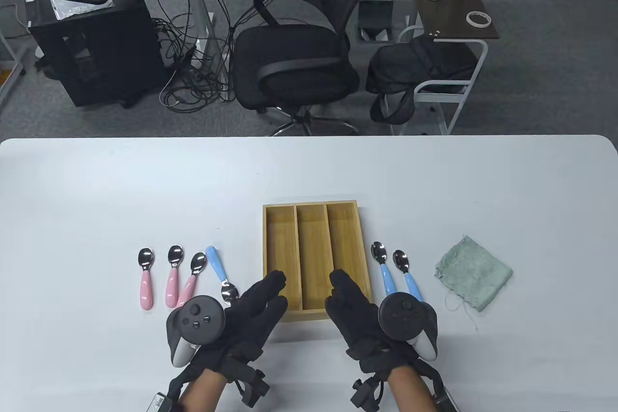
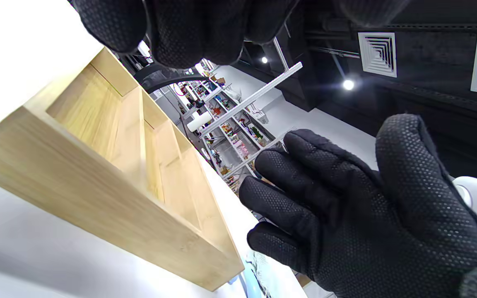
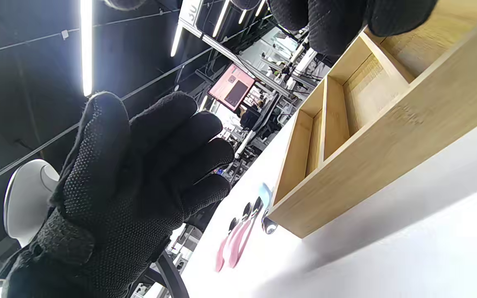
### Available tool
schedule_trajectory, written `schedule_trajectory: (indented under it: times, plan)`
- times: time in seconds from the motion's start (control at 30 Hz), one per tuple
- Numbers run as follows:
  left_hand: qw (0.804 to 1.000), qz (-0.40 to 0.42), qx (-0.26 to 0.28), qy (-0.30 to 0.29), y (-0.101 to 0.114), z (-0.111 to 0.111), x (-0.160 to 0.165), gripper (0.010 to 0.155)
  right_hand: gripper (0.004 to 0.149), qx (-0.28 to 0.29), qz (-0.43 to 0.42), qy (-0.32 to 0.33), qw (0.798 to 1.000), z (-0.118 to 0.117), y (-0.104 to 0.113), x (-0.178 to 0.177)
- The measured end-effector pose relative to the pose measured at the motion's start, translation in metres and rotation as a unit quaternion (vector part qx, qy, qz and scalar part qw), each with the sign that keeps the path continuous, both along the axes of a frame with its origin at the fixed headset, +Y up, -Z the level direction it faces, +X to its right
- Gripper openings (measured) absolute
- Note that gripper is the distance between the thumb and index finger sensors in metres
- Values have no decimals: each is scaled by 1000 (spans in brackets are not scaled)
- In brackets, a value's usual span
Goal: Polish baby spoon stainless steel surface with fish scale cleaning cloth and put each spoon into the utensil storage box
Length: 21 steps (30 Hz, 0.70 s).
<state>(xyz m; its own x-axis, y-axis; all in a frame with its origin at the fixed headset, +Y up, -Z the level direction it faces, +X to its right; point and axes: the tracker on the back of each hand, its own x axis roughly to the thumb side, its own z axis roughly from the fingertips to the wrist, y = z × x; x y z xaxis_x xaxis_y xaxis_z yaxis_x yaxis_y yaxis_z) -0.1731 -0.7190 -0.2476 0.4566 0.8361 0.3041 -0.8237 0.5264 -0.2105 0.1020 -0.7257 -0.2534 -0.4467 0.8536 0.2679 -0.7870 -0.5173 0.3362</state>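
Observation:
A wooden utensil box (image 1: 311, 204) with three bare compartments stands mid-table. To its left lie three pink-handled spoons (image 1: 172, 277) and one blue-handled spoon (image 1: 219, 271) with its bowl towards me. Two blue-handled spoons (image 1: 385, 271) lie to its right, with the green cloth (image 1: 474, 273) beyond them. My left hand (image 1: 270, 293) and right hand (image 1: 344, 292) hover with straight fingers over the box's near corners and hold nothing. The left wrist view shows the box (image 2: 110, 174) and my right hand (image 2: 346, 215). The right wrist view shows the box (image 3: 371, 132), my left hand (image 3: 139, 178) and the pink spoons (image 3: 234, 244).
The white table (image 1: 96, 190) stretches wide behind and beside the box. Beyond its far edge stand an office chair (image 1: 294, 59), a black cabinet (image 1: 91, 49) and a small side table (image 1: 454, 11) on the floor.

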Motion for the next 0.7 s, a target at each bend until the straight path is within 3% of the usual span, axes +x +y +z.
schedule_trajectory:
  times: [0.33, 0.47, 0.6, 0.7]
  plan:
    - [1000, -5, -6, -5, -1, -2, 2, 71, 73, 9, -18, 3, 1000, -2, 5, -1]
    - [1000, -6, -6, -7, -1, -2, 3, 71, 70, 39, -37, -14, 998, -4, 21, 12]
    - [1000, -8, -9, -12, -2, -2, 5, 72, 67, 108, -70, -87, 988, 4, 51, 54]
    - [1000, -13, -10, -13, -2, -2, 6, 71, 62, 124, -25, -168, 978, -3, 57, 90]
